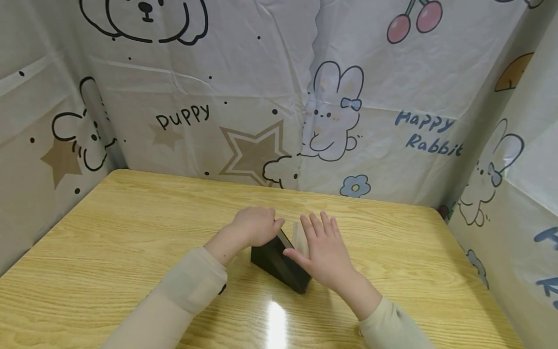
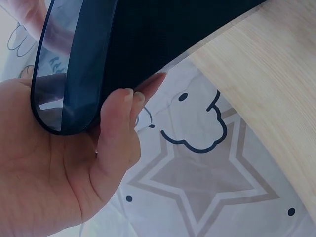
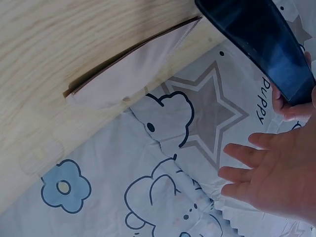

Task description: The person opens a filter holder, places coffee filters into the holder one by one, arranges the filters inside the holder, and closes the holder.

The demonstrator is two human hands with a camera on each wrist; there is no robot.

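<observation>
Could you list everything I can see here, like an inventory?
Dark object: 1, black, tilted above the tabletop, under the left hand
Pale piece: 1, off-white with brown edge, beyond the dark object; whether joined to it, I cannot tell
Tabletop: 1, yellow wood grain, under the hands
Printed cloth: panel count unclear, whitish with cartoons, around the table
Sleeves: 2, pale, on both arms
Left hand: 1, bare, gripping the dark object's upper end
Right hand: 1, bare, fingers spread, beside the dark object
</observation>
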